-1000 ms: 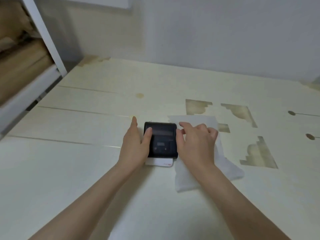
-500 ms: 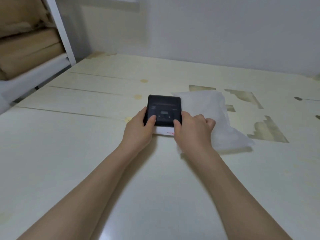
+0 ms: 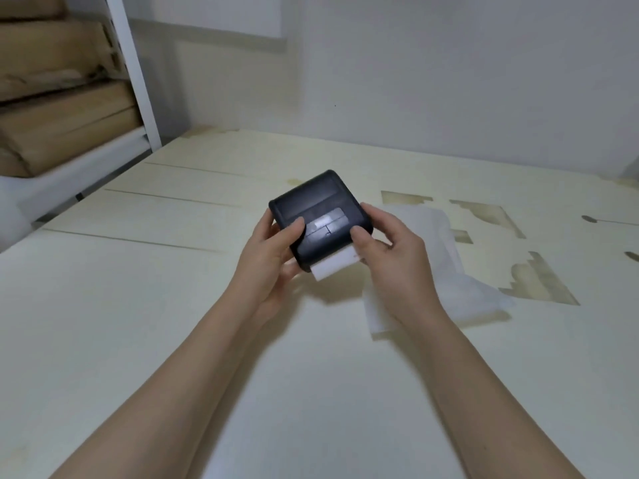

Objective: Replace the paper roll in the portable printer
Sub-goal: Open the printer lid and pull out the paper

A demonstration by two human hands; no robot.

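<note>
- The left hand [image 3: 271, 252] gripped the left side of the portable printer [image 3: 320, 212], thumb curled over its top.
- The portable printer sat between both thumbs, held above the table [image 3: 138, 323], its lid apparently closed.
- A paper strip [image 3: 333, 267] poked out just below the thumbs.
- The right hand [image 3: 390, 261] clasped the right side likewise.
- A white wrapper [image 3: 446, 271] lay beyond the right fingers.
- The job looked barely begun: opening the lid and swapping rolls remained, and no spare roll was visible.

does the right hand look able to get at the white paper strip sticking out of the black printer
Probably yes: the right hand grips the black portable printer right beside the white paper strip, whose near edge lies bare.
</note>
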